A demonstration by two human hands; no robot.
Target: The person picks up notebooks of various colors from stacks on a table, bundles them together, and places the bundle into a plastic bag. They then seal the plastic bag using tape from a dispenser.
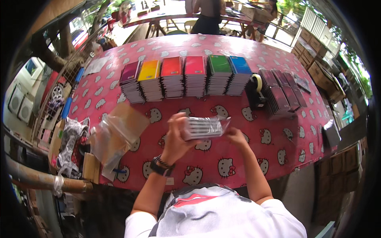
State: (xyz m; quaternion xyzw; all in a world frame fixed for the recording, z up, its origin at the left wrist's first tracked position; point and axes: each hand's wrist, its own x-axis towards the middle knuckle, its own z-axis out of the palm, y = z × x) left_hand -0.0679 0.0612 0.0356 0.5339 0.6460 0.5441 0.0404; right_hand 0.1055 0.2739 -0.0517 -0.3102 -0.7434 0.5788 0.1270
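My left hand (177, 133) grips one end of a small stack of spiral notebooks (203, 127) inside a clear plastic bag, spiral edges toward me, above the table. My right hand (237, 137) is closed at the bag's loose right end; its fingertips are slightly blurred. Beyond my hands stand stacked spiral notebooks in a row: purple (130, 73), yellow (149, 70), red (171, 67), pink (195, 66), green (219, 64) and blue (239, 65). A black tape dispenser (257, 95) with a pale roll stands right of them, beside dark wrapped notebook packs (280, 97).
A pink cartoon-cat cloth covers the table (254, 156). At left lie clear plastic bags (115, 133) on brown cardboard, beside a box of crumpled plastic (73, 141). Cartons (321, 75) are piled at right. Behind, people stand near another table (178, 18).
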